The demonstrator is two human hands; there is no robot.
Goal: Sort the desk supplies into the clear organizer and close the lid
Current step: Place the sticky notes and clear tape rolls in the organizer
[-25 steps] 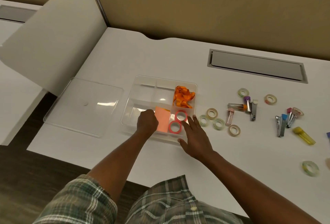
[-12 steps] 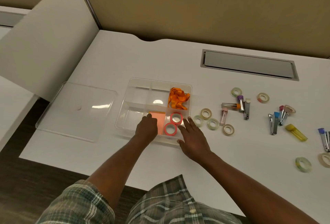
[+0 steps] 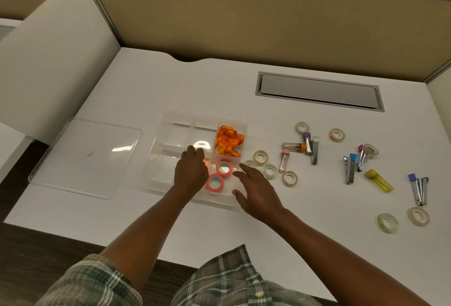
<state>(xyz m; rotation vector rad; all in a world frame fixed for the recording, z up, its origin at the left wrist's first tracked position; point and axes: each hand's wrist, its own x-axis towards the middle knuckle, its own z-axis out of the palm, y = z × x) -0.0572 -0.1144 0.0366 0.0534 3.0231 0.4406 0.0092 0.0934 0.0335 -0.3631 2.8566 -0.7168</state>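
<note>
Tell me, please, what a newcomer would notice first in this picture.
The orange ribbon stands out first, bunched in the far right compartment of the organizer, with two pink tape rolls just nearer. The left hand reaches inside beside them, and the right hand, fingers spread, is at its right edge. Clear tape rolls and staplers lie scattered on the desk to the right.

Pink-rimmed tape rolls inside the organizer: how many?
2. Both lie front-right in the clear plastic organizer: one pink-rimmed tape roll farther back, the other nearer, beside the left hand, which may hide more.
</note>
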